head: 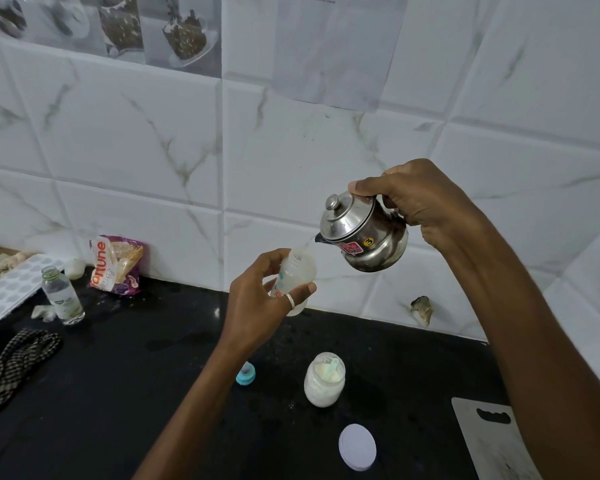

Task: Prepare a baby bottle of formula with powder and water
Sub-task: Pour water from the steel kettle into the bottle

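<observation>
At frame centre, the left hand (pixel 257 299) grips the tilted translucent plastic baby bottle (pixel 297 277); the right hand (pixel 420 199) clamps the small steel kettle (pixel 364 233), its spout just upper-right of the bottle's mouth.

Right hand (pixel 426 199) has the little steel kettle (pixel 364 233) tipped by its handle, thin stream of water going into the open baby bottle (pixel 300 271) the left hand (pixel 257 303) holds up over the black counter (pixel 118 393). Nearer, the powder jar (pixel 324 380) stands open, scoop inside, white lid (pixel 357 447) in front of it, teal nipple cap (pixel 246 374) just left.
</observation>
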### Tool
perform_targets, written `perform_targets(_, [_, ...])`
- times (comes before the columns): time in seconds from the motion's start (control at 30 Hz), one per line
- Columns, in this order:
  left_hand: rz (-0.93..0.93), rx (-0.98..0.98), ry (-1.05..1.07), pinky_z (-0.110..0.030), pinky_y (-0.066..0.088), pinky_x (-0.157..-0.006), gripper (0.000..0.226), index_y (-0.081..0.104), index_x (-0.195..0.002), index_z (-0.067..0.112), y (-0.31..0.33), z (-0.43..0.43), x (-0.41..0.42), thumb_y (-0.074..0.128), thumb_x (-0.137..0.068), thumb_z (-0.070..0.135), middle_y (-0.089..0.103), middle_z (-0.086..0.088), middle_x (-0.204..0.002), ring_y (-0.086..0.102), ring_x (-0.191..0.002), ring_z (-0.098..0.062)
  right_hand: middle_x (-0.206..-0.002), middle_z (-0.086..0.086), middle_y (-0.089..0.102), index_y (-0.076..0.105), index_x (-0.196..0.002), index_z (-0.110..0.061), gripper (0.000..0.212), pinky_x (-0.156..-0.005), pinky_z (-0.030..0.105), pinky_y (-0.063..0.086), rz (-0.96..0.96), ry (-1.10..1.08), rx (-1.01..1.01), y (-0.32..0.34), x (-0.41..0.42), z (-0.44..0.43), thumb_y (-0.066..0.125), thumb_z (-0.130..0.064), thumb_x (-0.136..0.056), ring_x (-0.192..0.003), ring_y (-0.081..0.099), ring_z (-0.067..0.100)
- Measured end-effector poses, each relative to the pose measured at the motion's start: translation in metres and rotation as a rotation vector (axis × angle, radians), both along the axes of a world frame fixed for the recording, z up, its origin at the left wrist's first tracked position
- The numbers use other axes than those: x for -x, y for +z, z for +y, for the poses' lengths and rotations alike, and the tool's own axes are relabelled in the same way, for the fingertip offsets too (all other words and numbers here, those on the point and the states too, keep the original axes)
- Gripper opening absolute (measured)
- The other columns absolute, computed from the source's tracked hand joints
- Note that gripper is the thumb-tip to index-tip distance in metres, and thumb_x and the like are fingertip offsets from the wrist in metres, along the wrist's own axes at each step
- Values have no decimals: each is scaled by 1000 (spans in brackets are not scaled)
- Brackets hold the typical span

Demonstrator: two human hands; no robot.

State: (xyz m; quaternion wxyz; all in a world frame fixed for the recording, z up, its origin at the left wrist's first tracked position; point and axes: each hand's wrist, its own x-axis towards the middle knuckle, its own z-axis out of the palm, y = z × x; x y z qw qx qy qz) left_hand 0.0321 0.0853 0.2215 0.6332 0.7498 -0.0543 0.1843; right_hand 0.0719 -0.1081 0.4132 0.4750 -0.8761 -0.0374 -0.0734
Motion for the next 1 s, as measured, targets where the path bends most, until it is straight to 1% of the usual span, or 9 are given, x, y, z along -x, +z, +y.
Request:
perform_targets(0.13, [-8, -9, -2, -17, 54, -96, 59, 62, -131, 27, -1, 1, 0, 89, -78, 31, 67, 14, -125, 63, -118, -9, -64, 2, 34, 55, -70, -11, 36, -46, 20, 33, 10, -8, 13, -1, -1, 1, 84, -30, -78, -41, 37, 5])
perform_targets(0.27, [-9, -12, -8, -16, 53, -95, 59, 61, -131, 27, -1, 1, 0, 88, -78, 30, 66, 13, -126, 63, -118, -11, -63, 3, 33, 57, -74, -11, 32, -35, 12, 27, 5, -6, 0, -1, -2, 1, 84, -28, -78, -39, 36, 4])
perform_targets(0.5, [-12, -27, -13, -9, 49, -92, 57, 59, -129, 31, 0, 1, 1, 87, -79, 30, 62, 18, -123, 61, -115, -7, -64, 3, 33, 60, -80, -14, 27, -34, 12, 25, 2, 5, -7, 2, 0, 1, 84, -27, -79, -36, 34, 4])
perform_targets(0.6, [-12, -23, -13, -9, 50, -91, 58, 59, -130, 30, -1, 1, 0, 87, -79, 30, 63, 18, -124, 61, -116, -8, -59, 0, 34, 54, -67, -10, 36, -34, 11, 26, 9, -1, -3, 2, -1, 1, 84, -26, -79, -35, 35, 3])
perform_targets(0.7, [-14, -19, -9, -7, 51, -89, 59, 61, -131, 27, -2, 2, 0, 88, -79, 30, 64, 15, -125, 62, -117, -9, -57, -1, 34, 49, -57, -14, 43, -34, 11, 26, 5, -6, 3, 1, -1, 1, 84, -27, -79, -36, 36, 3])
perform_targets(0.8, [-12, -6, -18, -4, 50, -86, 58, 61, -130, 28, -1, 2, 1, 88, -79, 30, 64, 19, -122, 62, -116, -9, -59, 0, 34, 50, -55, -15, 44, -35, 12, 28, 7, 0, 11, 1, 0, 2, 84, -28, -79, -38, 37, 3])
perform_targets(0.87, [-13, 1, -22, -3, 50, -86, 57, 60, -128, 31, -1, 2, 1, 88, -78, 29, 64, 22, -120, 62, -116, -9, -58, -1, 35, 51, -53, -16, 44, -41, 17, 33, 15, -1, 15, 1, 0, 3, 84, -29, -79, -43, 38, 5])
perform_targets(0.93, [-15, -1, -23, -3, 50, -87, 57, 59, -127, 32, -1, 2, 0, 88, -78, 29, 63, 21, -120, 62, -116, -10, -55, -4, 35, 50, -51, -17, 46, -46, 21, 32, 17, -6, 17, 2, 1, 3, 84, -30, -79, -48, 39, 9])
perform_targets(1.0, [-17, -9, -19, -7, 51, -89, 56, 59, -127, 33, -1, 2, 0, 88, -78, 30, 64, 18, -122, 62, -118, -11, -53, -5, 34, 48, -52, -17, 46, -41, 18, 31, 18, -6, 13, 2, 1, 2, 84, -29, -79, -48, 38, 9])
